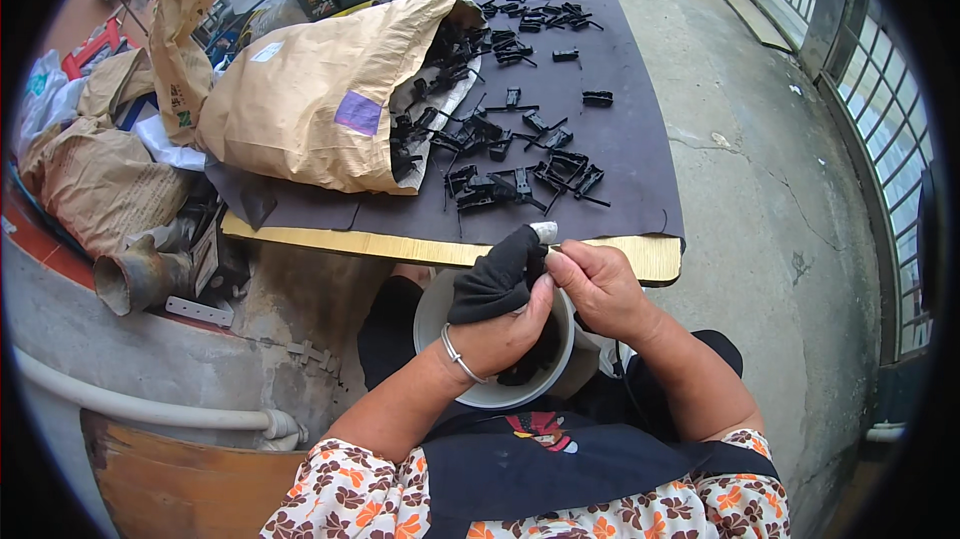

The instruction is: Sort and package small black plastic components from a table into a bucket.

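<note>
My left hand (500,289), in a black cloth glove with a white-wrapped fingertip, is closed in front of the table edge. Against it, my right hand (605,289) is bare, its thumb and fingers pinched together. Something small and dark seems to be between them; the fingers hide what it is. Below both hands stands a white bucket (427,324) between my knees, with dark pieces (530,364) inside. Many small black plastic parts (485,189) with thin arms lie loose on the table. More spill from the mouth of a brown paper sack (300,109) on its side.
Dark sheeting (635,169) covers the table, whose pale wooden edge (390,247) faces me. Bags (110,179), boxes and a rusty pipe piece (140,279) crowd the left. A white pipe (150,406) runs low at left. A barred gate (890,139) stands right, beyond concrete floor.
</note>
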A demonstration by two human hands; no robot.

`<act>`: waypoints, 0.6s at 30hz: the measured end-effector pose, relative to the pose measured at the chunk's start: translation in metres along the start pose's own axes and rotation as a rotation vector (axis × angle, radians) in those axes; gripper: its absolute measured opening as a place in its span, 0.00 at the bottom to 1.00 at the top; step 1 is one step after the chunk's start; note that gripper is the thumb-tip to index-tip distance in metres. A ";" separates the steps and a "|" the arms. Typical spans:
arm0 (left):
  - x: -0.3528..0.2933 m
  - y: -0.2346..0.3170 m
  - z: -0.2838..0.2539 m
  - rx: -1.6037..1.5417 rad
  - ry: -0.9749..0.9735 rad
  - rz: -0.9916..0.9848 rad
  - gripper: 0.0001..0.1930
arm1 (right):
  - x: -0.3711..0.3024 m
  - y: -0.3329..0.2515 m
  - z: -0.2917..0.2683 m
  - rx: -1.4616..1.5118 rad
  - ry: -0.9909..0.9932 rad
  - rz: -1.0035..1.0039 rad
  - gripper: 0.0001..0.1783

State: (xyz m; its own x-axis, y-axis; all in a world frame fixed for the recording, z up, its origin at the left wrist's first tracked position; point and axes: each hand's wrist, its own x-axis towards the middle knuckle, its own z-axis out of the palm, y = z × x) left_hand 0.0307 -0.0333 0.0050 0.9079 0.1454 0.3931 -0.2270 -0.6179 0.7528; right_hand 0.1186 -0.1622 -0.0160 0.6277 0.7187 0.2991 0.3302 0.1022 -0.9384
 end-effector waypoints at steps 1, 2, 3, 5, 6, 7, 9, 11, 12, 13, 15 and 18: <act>0.000 -0.007 -0.001 -0.138 -0.005 -0.083 0.17 | 0.001 0.003 -0.006 -0.046 -0.014 0.051 0.12; -0.001 -0.015 -0.003 -0.275 -0.011 -0.166 0.17 | 0.002 0.004 -0.006 -0.047 -0.014 0.050 0.12; 0.000 -0.011 -0.007 -0.411 -0.016 -0.221 0.18 | 0.002 0.004 -0.006 -0.063 -0.036 0.080 0.10; 0.003 -0.011 -0.012 -0.445 -0.028 -0.251 0.18 | 0.002 0.000 -0.013 -0.218 -0.181 0.140 0.08; 0.003 -0.010 -0.015 -0.478 -0.039 -0.277 0.18 | 0.001 0.002 -0.015 -0.217 -0.181 0.140 0.08; 0.001 -0.014 -0.017 -0.478 -0.040 -0.278 0.18 | 0.001 0.005 -0.015 -0.251 -0.156 0.069 0.09; -0.002 -0.023 -0.020 -0.596 -0.036 -0.532 0.18 | 0.001 0.005 -0.017 -0.285 -0.129 -0.001 0.10; -0.001 -0.022 -0.016 -0.551 -0.034 -0.556 0.17 | 0.002 0.002 -0.019 -0.286 -0.053 -0.082 0.09; -0.001 -0.020 -0.014 -0.507 -0.032 -0.579 0.16 | 0.002 0.004 -0.018 -0.286 -0.051 -0.080 0.09; 0.000 -0.017 -0.014 -0.508 -0.036 -0.579 0.16 | 0.002 0.006 -0.014 -0.219 -0.001 -0.132 0.08; 0.001 -0.008 -0.016 -0.483 -0.163 -0.442 0.16 | 0.002 0.004 -0.012 -0.151 0.047 -0.186 0.06; 0.000 -0.002 -0.014 -0.621 -0.200 -0.446 0.15 | 0.001 -0.002 -0.012 0.028 0.004 0.098 0.07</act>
State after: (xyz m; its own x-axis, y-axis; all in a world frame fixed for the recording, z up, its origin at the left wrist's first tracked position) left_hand 0.0258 -0.0212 0.0113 0.9923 0.1001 -0.0735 0.0719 0.0191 0.9972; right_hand 0.1270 -0.1696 -0.0117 0.6588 0.7236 0.2060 0.2473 0.0503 -0.9676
